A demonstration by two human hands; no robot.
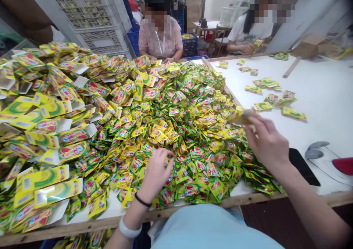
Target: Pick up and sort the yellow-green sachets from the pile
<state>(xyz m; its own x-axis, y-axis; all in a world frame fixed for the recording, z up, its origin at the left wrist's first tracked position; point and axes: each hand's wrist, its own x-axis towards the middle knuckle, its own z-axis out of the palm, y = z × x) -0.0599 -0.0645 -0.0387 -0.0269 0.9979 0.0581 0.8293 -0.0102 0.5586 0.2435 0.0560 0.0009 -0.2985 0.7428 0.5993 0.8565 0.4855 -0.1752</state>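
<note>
My right hand (267, 139) is raised over the right edge of the heap, its fingers closed on a small yellow carton (238, 116) that is blurred by motion. My left hand (158, 170), with a dark beaded band and a pale bangle on its wrist, rests low over the heap of green and yellow candy packets (193, 120). Its fingers are curled inward at the packets; whatever they pinch is hidden. Open yellow cartons (56, 111) with white flaps lie in a big pile on the left, some overlapping the packets.
Several filled cartons (293, 114) lie scattered on the white table (328, 98) beyond a wooden divider strip (233, 96). A black phone-like slab (303, 167), grey earphone-like pieces (316, 150) and a red object (343, 165) lie right. Two people sit across; stacked crates (99, 38) stand behind.
</note>
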